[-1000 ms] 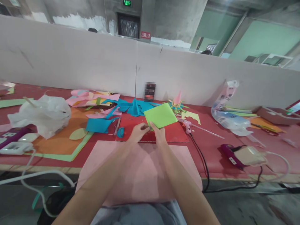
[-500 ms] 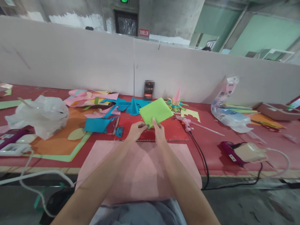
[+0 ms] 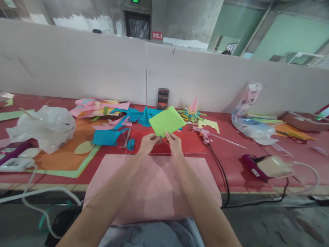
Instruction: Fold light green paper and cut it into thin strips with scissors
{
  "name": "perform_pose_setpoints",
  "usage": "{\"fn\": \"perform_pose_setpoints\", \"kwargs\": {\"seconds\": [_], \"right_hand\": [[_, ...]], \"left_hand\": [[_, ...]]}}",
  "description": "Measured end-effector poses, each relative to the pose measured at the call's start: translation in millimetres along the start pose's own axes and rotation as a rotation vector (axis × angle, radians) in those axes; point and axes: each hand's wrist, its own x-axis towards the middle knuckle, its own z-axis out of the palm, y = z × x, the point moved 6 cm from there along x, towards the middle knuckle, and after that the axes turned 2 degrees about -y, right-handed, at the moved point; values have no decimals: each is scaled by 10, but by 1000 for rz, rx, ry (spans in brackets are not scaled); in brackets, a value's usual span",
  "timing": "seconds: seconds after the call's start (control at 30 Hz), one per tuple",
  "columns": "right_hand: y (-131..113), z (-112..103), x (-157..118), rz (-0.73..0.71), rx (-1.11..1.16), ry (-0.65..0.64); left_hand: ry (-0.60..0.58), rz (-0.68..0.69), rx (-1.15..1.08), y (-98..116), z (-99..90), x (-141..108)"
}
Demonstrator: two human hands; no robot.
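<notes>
A folded light green paper [image 3: 167,121] is held up above the red board [image 3: 191,144], one corner pointing down toward me. My left hand [image 3: 149,143] pinches it near that lower corner from the left. On the right side of the same corner, my right hand [image 3: 174,142] grips it with the thumb on its face. Behind the paper stands a blue paper cone [image 3: 146,117]. To the right is a pink cone on a ring of coloured sticks [image 3: 193,110].
Pink sheet [image 3: 154,185] at the front edge. Pink glue gun [image 3: 205,134] with a black cord on the right. Blue paper pieces [image 3: 105,137] and a white plastic bag [image 3: 46,127] on the left. Power strip [image 3: 254,168] and scissors [image 3: 293,136] farther right.
The green paper has moved slightly left and turned a little, uncovering more of the coloured sticks. Both hands still hold its lower corner.
</notes>
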Motion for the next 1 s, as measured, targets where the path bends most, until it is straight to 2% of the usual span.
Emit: {"fn": "perform_pose_setpoints", "kwargs": {"seconds": [0.2,0.47,0.77,1.0], "right_hand": [[14,67,-3,9,54,-84],[-81,8,-38,-33,-118,-19],[-33,46,-28,10,8,-72],[-14,55,-19,5,26,-67]], "left_hand": [[-36,20,12,36,19,-1],[-58,-16,-24,44,52,-16],[-61,-78,-100,10,54,-17],[-43,-4,-55,11,31,2]]}}
